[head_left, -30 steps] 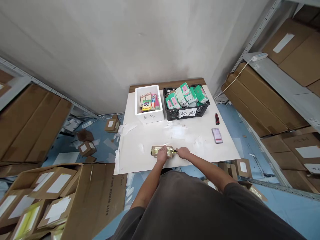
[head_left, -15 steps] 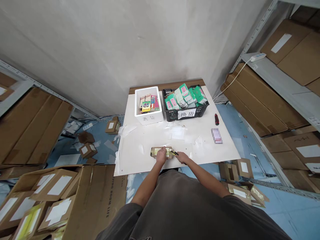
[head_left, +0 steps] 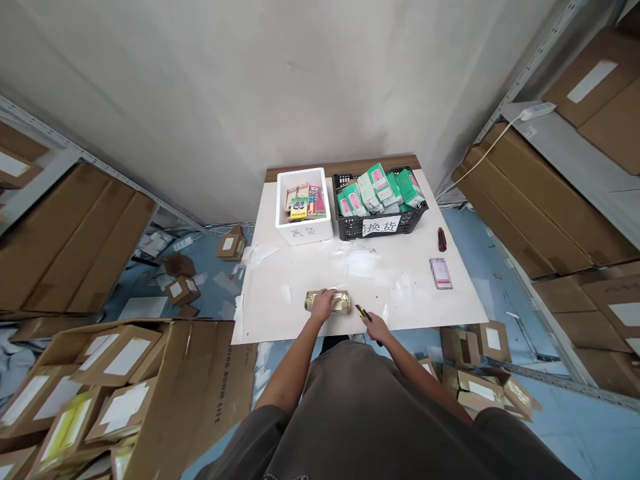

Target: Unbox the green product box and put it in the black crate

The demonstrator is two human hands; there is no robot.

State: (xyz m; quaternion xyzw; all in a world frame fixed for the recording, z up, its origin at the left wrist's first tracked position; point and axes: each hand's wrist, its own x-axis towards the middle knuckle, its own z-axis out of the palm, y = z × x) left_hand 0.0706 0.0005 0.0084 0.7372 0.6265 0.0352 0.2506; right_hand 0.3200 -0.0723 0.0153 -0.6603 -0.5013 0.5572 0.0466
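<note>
Your left hand [head_left: 324, 304] has its fingers clamped on the taped package [head_left: 341, 303] — your right hand [head_left: 377, 329] has its fingers round the cutter [head_left: 363, 312].

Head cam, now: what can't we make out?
All in the head view:
Package: middle covered by the left hand; contents hidden by its wrapping.
Cutter: handle partly hidden by the right hand.
Pinkish item: pixelated, unreadable.
Black crate: floor hidden under green boxes.
Upper-right carton: cut off by the picture's right edge.
</note>
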